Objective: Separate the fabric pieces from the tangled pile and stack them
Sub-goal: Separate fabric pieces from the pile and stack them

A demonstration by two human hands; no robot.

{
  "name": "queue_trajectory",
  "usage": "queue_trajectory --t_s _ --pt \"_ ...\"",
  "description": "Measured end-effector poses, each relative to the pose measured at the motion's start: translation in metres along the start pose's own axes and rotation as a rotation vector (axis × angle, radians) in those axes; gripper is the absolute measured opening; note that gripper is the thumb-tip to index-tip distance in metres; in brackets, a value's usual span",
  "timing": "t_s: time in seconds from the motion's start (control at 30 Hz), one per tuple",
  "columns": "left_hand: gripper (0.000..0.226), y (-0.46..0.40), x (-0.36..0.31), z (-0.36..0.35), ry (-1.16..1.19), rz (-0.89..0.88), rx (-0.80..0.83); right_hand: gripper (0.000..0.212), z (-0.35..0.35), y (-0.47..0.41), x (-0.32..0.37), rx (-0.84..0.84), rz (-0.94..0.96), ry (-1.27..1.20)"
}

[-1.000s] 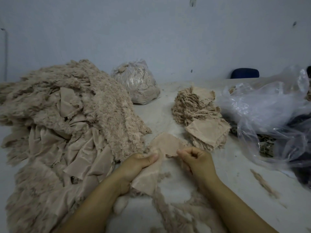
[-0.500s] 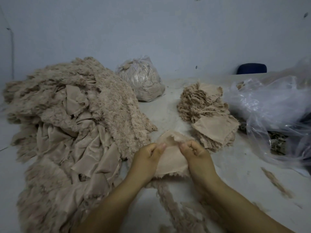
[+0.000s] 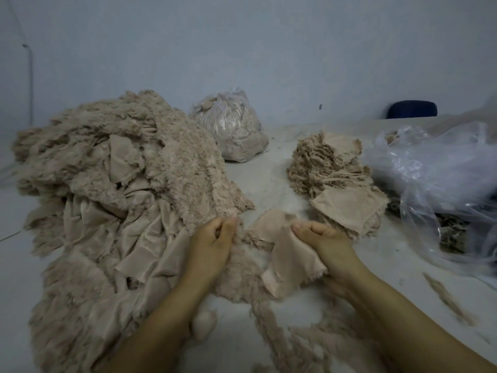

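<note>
A smooth beige fabric piece [image 3: 285, 254] is pinched at its upper edge by the curled fingers of the right hand [image 3: 322, 243]; the piece hangs creased beside the palm, its lower edge frayed. A fluffy edge of the tangled pile [image 3: 113, 205] is gripped by the left hand [image 3: 212, 243], whose fingers are curled with the thumb pressed against them. The two hands are held apart, with fuzzy fleece lying between them on the pale counter [image 3: 269, 184]. The pile, spread wide to the left, is made up of shaggy, curly fleece mixed with folded satin-like cloth. Just beyond the right hand, a stack [image 3: 338, 184] of flat, ragged-edged pieces is seen, topped by a smooth square. A knotted clear bag [image 3: 234, 130] stuffed with beige scraps stands further back. Crumpled clear plastic [image 3: 435, 179] is heaped at the right. Loose fleece strips [image 3: 274, 329] trail across the near counter.
</note>
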State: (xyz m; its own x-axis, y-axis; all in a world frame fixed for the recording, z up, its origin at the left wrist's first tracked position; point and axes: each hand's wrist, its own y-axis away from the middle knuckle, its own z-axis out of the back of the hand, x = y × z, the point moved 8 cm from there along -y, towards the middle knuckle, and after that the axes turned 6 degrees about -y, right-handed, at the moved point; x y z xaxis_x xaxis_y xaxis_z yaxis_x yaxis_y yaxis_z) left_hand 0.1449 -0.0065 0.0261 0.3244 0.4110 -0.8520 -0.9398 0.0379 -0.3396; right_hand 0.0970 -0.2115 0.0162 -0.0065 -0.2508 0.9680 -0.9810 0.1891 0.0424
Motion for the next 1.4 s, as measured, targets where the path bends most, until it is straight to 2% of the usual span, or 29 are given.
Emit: queue_trajectory --t_s 0.07,0.13,0.17,0.2,0.27,0.3,0.4,0.47,0.53,0.57,0.63,0.67,0.73,0.8,0.87,0.93,0.97,1.0,1.03,1.1,1.13,1.2,1.23,1.3,1.33,1.4 --pt "0.057 0.004 -0.012 -0.022 0.094 0.017 0.239 0.028 -0.011 -0.001 0.000 0.138 -0.050 0.150" --pt "0.078 0.012 -0.021 -0.049 0.105 0.058 0.485 0.044 -0.019 -0.001 -0.001 0.209 -0.066 0.196" --pt "0.077 0.015 -0.024 -0.060 0.082 0.049 0.558 0.054 -0.019 -0.002 -0.003 0.206 -0.085 0.159" --pt "0.063 0.016 -0.029 -0.067 0.064 0.019 0.586 0.060 -0.016 -0.003 -0.006 0.177 -0.105 0.111" --pt "0.017 0.012 -0.035 -0.067 0.047 0.002 0.491 0.064 -0.009 -0.003 -0.015 0.143 -0.165 0.030" --pt "0.011 0.008 -0.033 -0.065 0.099 0.051 0.422 0.062 -0.010 -0.001 -0.020 0.178 -0.194 0.022" --pt "0.014 -0.007 -0.024 -0.068 0.386 0.294 0.269 0.044 -0.012 0.006 -0.032 0.249 -0.236 0.039" --pt "0.011 -0.020 -0.022 -0.071 0.467 0.384 0.168 0.043 -0.002 0.001 -0.033 0.154 -0.239 -0.072" --pt "0.008 -0.031 -0.017 -0.075 0.464 0.422 0.129 0.021 0.013 -0.006 -0.029 -0.003 -0.200 -0.174" --pt "0.011 -0.033 -0.013 -0.077 0.446 0.441 0.137 0.017 0.023 -0.009 -0.027 -0.083 -0.167 -0.135" --pt "0.024 -0.035 -0.001 -0.077 0.306 0.439 0.170 0.023 0.040 -0.012 -0.028 -0.186 -0.089 0.049" --pt "0.030 -0.034 0.001 -0.072 0.139 0.374 0.187 0.025 0.046 -0.012 -0.028 -0.213 -0.050 0.145" --pt "0.030 -0.029 -0.009 -0.053 -0.168 0.134 0.188 0.027 0.050 -0.009 -0.025 -0.212 0.020 0.299" --pt "0.016 -0.018 -0.026 -0.028 -0.207 -0.123 0.215 0.029 0.043 -0.005 -0.021 -0.136 0.079 0.476" --pt "0.011 0.000 -0.031 -0.004 -0.192 -0.235 0.412 0.026 0.024 0.002 -0.019 0.010 0.148 0.694" --pt "0.025 0.025 -0.018 0.012 -0.292 -0.188 0.725 0.018 0.004 0.011 -0.023 0.176 0.187 0.899" --pt "0.039 0.038 -0.006 0.018 -0.387 -0.147 0.838 0.016 -0.003 0.016 -0.024 0.251 0.182 0.965" --pt "0.052 0.048 0.006 0.026 -0.511 -0.159 0.886 0.015 -0.010 0.021 -0.024 0.319 0.155 0.989" --pt "0.057 0.054 0.015 0.028 -0.613 -0.214 0.881 0.014 -0.011 0.025 -0.022 0.375 0.088 0.974" --pt "0.038 0.059 0.018 0.025 -0.642 -0.342 0.768 0.010 -0.007 0.032 -0.019 0.497 -0.135 0.929" --pt "0.027 0.062 0.015 0.024 -0.614 -0.377 0.708 0.013 -0.004 0.038 -0.018 0.566 -0.255 0.940" --pt "0.017 0.063 0.009 0.022 -0.519 -0.387 0.631 0.035 -0.002 0.053 -0.014 0.720 -0.408 0.929" --pt "0.012 0.061 0.005 0.021 -0.429 -0.357 0.595 0.047 -0.003 0.058 -0.011 0.803 -0.413 0.955" --pt "0.013 0.054 -0.009 0.020 -0.227 -0.288 0.505 0.060 -0.006 0.063 -0.002 0.910 -0.283 1.115" --pt "0.016 0.051 -0.017 0.017 -0.143 -0.268 0.466 0.057 -0.011 0.062 0.003 0.904 -0.185 1.160" --pt "0.018 0.046 -0.033 0.004 -0.036 -0.260 0.406 0.037 -0.027 0.056 0.011 0.781 0.005 1.046"
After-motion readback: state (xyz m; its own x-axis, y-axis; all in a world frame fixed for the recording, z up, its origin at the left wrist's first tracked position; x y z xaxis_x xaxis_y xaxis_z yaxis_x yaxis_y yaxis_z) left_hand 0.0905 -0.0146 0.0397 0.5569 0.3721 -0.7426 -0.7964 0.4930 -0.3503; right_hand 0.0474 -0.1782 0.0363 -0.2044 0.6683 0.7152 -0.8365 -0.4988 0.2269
